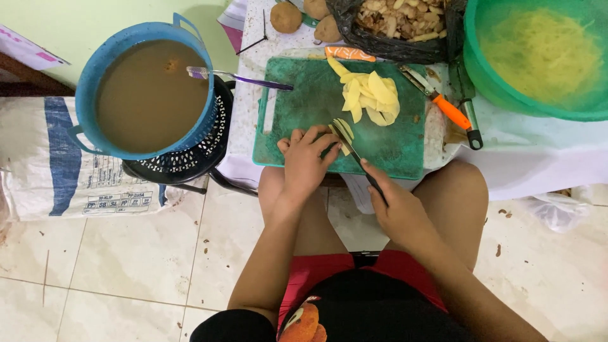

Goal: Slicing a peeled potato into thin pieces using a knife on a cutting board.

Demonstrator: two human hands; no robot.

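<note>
In the head view, a green cutting board (316, 120) is seen lying on a white-covered low table (538, 158), just beyond the person's knees. A stack of thin potato slices (342, 130) is pinned to the near part of the board by the left hand (304, 161), whose fingertips are curled down onto it. A knife (354, 152) with a dark handle is gripped firmly by the right hand (396, 206), the fingers wrapped closed around the handle; its blade is laid across the slices just right of the left fingertips. A heap of cut potato pieces (370, 98) is piled on the far part of the board. An orange-handled peeler (440, 101) rests at the board's right edge. To the far right, a green bowl (500, 82) filled with fine yellow shreds is placed. A black bag of peelings (399, 22) is set at the far side. To the left, a blue tub (95, 76) of brown water is propped on a black basket (190, 158), with a purple utensil (240, 77) laid across its rim.
</note>
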